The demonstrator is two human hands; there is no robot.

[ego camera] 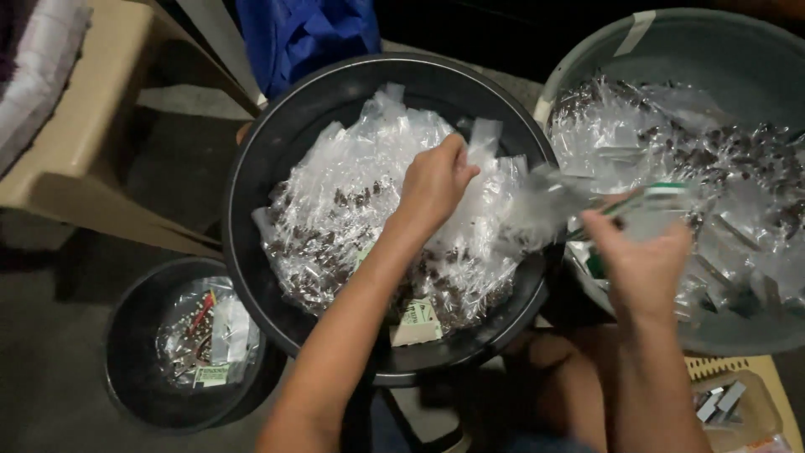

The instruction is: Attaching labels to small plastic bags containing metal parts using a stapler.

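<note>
Step in hand, judged: pulling one packet from stock. Left hand (434,180) pinched shut on clear packet (490,168) above black basin (251,218). Right hand (641,260) clamped on green-edged label strip (646,197), blurred, over grey basin (587,50). Next move calls for steady hold on thin film.

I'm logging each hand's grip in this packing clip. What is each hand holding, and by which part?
The left hand pinches a small clear plastic packet by its top edge. The right hand grips a blurred clear packet; where exactly cannot be told.
</note>
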